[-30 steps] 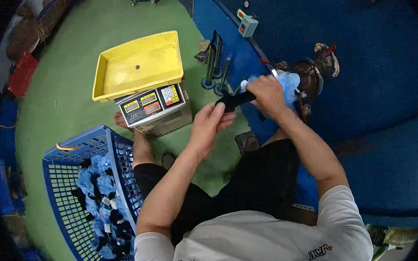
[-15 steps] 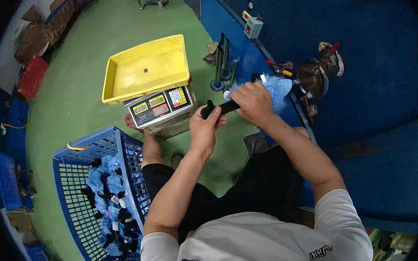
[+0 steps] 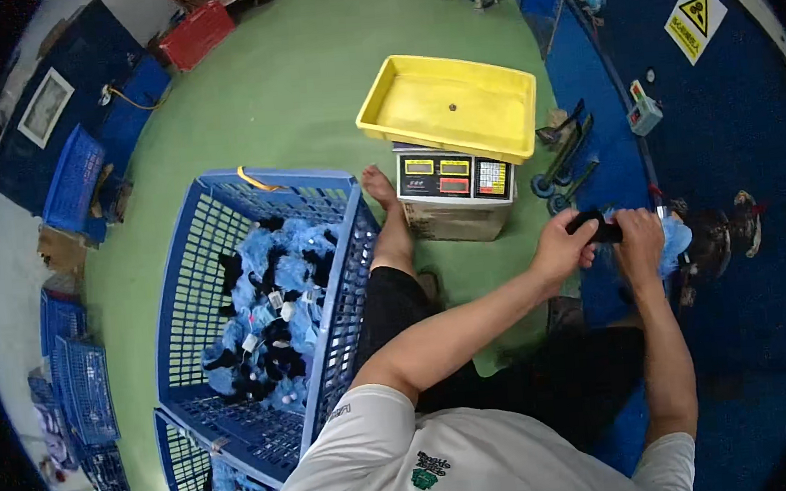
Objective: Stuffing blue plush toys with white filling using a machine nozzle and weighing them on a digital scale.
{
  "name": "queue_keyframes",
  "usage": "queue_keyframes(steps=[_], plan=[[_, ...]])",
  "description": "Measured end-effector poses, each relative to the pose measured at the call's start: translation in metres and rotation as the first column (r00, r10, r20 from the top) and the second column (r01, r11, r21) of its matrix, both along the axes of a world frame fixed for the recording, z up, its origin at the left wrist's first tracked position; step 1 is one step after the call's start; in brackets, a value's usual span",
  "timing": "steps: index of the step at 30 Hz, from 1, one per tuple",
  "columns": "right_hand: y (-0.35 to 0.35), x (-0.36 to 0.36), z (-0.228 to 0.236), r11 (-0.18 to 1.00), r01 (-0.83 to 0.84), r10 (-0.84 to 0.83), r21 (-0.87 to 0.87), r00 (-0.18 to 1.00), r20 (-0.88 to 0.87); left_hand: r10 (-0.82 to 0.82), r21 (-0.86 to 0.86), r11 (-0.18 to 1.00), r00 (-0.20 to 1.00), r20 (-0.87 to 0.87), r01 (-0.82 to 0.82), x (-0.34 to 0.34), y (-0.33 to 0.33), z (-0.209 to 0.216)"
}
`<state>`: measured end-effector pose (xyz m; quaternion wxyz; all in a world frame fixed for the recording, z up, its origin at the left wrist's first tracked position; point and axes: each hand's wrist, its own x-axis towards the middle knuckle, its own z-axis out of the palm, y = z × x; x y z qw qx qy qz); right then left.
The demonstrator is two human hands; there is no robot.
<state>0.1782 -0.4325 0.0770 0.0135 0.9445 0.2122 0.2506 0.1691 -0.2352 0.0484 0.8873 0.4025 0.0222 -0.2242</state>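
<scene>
One plush (image 3: pixel 676 240) | left grip (image 3: pixel 563 247), right grip (image 3: pixel 640 243) holding | panel edge (image 3: pixel 615 80) near | floor (image 3: pixel 290 106) leftward

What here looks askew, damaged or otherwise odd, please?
The tray looks askew: it sits turned slightly relative to the scale below and overhangs it. A dark spot marks its bottom; dirt or damage, I cannot tell.

Plush piece (image 3: pixel 675 242) seen in two colours: narrow black part (image 3: pixel 606 229) gripped by left fingers (image 3: pixel 579 240), pale-blue fluffy part showing beyond right fingers (image 3: pixel 639 232). Piece held aloft, stretched roughly sideways, black end to left, blue to right, near dark metal fixture (image 3: pixel 712 243); contact unclear. Middle hidden by right hand.
</scene>
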Motion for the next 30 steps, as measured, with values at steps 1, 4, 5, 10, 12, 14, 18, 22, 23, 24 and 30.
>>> queue_keyframes(steps=[1, 4, 5, 10, 12, 14, 18, 22, 23, 24, 30], plan=[[0.011, 0.0, 0.0, 1.0, 0.031, -0.031, -0.006, 1.0, 0.005, 0.046, 0.014, 0.999, 0.999, 0.006, -0.046, -0.004, 0.004, -0.001], [0.036, -0.002, -0.002, 0.998, 0.067, -0.067, 0.001, 0.998, 0.001, 0.101, 0.07, 0.992, 0.995, 0.011, -0.102, -0.01, 0.016, -0.006], [0.039, -0.003, -0.004, 0.997, 0.077, -0.077, 0.004, 0.997, -0.002, 0.107, 0.103, 0.989, 0.994, 0.015, -0.108, -0.01, 0.019, -0.007], [0.014, -0.001, -0.009, 0.998, 0.057, -0.059, 0.021, 0.995, 0.082, 0.137, 0.154, 0.979, 0.99, -0.009, -0.134, -0.005, 0.009, -0.006], [-0.006, 0.0, -0.006, 1.0, 0.001, -0.005, 0.023, 0.99, 0.14, 0.179, 0.145, 0.975, 0.981, -0.072, -0.167, -0.006, -0.002, -0.003], [-0.022, 0.003, -0.001, 1.0, -0.01, 0.006, 0.024, 0.989, 0.151, 0.002, -0.136, 0.991, 0.996, -0.09, -0.014, -0.006, -0.017, 0.003], [-0.03, -0.001, 0.004, 0.999, 0.035, -0.038, 0.024, 0.994, 0.103, -0.239, -0.33, 0.931, 0.946, -0.219, 0.158, -0.003, -0.023, 0.004], [-0.004, -0.001, -0.005, 0.998, 0.061, -0.061, -0.016, 0.997, 0.042, -0.149, -0.204, 0.975, 0.948, -0.281, 0.093, 0.002, 0.004, -0.005], [0.001, 0.0, -0.006, 0.995, 0.095, -0.095, -0.002, 0.993, 0.064, -0.139, -0.217, 0.972, 0.961, -0.24, 0.086, 0.001, 0.012, -0.008], [0.006, 0.0, -0.005, 0.997, 0.081, -0.081, 0.007, 0.994, 0.076, -0.114, -0.183, 0.981, 0.964, -0.241, 0.07, 0.0, 0.018, -0.01], [0.016, -0.002, 0.003, 0.998, 0.058, -0.06, 0.023, 0.992, 0.112, -0.011, 0.079, 0.997, 0.997, -0.078, 0.017, -0.003, 0.015, -0.011]])
